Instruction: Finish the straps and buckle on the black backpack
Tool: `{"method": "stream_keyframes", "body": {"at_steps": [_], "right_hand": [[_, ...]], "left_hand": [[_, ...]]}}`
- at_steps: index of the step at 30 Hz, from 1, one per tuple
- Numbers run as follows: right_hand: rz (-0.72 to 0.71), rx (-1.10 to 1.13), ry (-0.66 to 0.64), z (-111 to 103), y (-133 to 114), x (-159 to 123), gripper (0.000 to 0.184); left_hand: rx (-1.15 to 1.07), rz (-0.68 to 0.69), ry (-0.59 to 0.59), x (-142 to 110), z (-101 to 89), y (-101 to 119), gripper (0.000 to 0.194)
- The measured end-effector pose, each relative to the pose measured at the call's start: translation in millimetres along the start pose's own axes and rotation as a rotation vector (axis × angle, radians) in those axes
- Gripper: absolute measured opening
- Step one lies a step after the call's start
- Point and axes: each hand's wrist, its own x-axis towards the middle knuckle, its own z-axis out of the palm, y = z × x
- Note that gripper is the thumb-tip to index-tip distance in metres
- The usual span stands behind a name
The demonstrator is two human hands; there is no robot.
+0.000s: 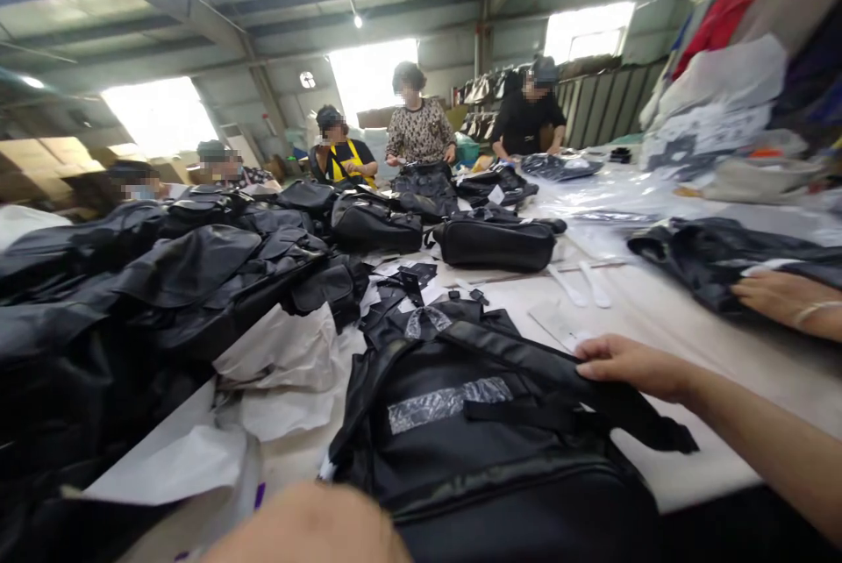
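Observation:
A black backpack (421, 475) lies on the table right before me, its shoulder straps facing up. Strips of clear plastic wrap (451, 403) are around parts of it. My right hand (624, 366) pinches one shoulder strap (526, 348) between thumb and fingers, at the backpack's right side. At the bottom edge my left hand (316, 528) shows only as a blurred patch near the backpack's lower left; its fingers are hidden. Crumpled white paper (282, 352) sits just left of the backpack.
Black bags (164, 282) are heaped along the left. A co-worker's hand (780, 295) rests on a black item (697, 260) at right. Beyond stand a black bag (496, 243), white strips (579, 282) and clear plastic sheets (611, 203). Several people work across the table.

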Motion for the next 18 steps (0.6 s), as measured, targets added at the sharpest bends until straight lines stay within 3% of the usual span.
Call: {"method": "stream_keyframes", "body": {"at_steps": [2,4,5,7,9,12,15,18], "right_hand": [[-0.078,0.218,0.046,5.4,-38.1,-7.5,0.038],[-0.206,0.402,0.080,15.0,-80.7,-9.6,0.043],[-0.292,0.452,0.039,21.8,-101.5,-8.4,0.049],[-0.453,0.536,-0.018,39.0,-137.6,-1.3,0.055],[-0.526,0.563,-0.059,58.0,-162.3,10.3,0.055],[-0.559,0.583,-0.018,79.5,-175.9,27.6,0.054],[-0.611,0.614,-0.082,83.3,-167.4,35.4,0.055],[-0.618,0.551,-0.169,72.4,-142.2,33.2,0.056]], "left_hand": [[0.117,0.018,-0.163,14.8,16.4,-1.2,0.013],[0.247,0.023,-0.306,37.3,36.9,-9.1,0.030],[0.279,0.024,-0.348,49.8,48.4,-14.4,0.039],[0.192,0.032,-0.374,73.1,72.0,-24.9,0.057],[0.008,0.016,-0.419,91.1,93.7,-32.4,0.053],[-0.235,-0.144,-0.316,107.0,116.7,-37.6,0.043],[-0.315,-0.270,-0.135,114.7,125.3,-40.4,0.037],[-0.303,-0.263,-0.149,118.4,124.3,-43.5,0.033]]}}
